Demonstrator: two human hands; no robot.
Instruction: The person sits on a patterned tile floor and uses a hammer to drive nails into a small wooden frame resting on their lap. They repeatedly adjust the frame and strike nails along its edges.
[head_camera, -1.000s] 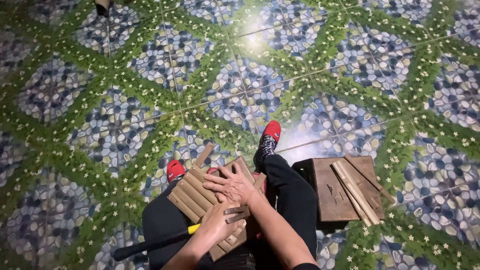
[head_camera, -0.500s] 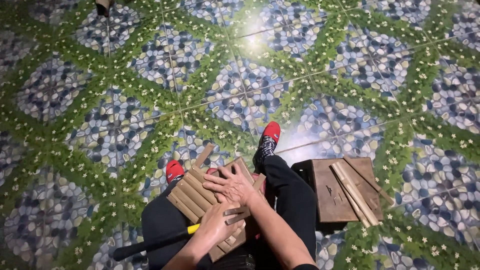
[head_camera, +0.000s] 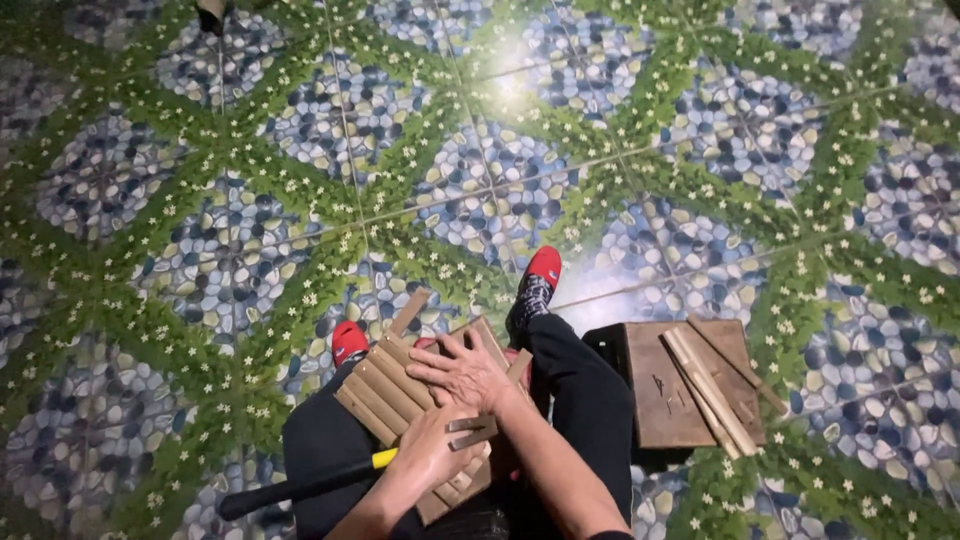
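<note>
Seated person viewed from above, lap at centre bottom. A hammer (head_camera: 300, 487) with black grip and yellow neck lies across the left thigh, handle pointing to 8 o'clock. The left hand (head_camera: 430, 455) has its fingers curled, pinching a small wooden piece (head_camera: 470, 432) against the slatted wooden panel (head_camera: 400, 390) resting on both knees. The right hand (head_camera: 462, 368) lies flat on the slats, fingers spread and pressing down. At 3 o'clock of the knees, a low wooden stool (head_camera: 665, 395) carries loose wooden strips (head_camera: 710, 385). Red-toed shoes (head_camera: 545, 265) point to 12 o'clock on the patterned tile floor (head_camera: 230, 250). Good practice, as a judgement: press firmly and align the piece square with the slat edges. Floor at 9 through 1 o'clock gives swinging room; the stool crowds the right side.
</note>
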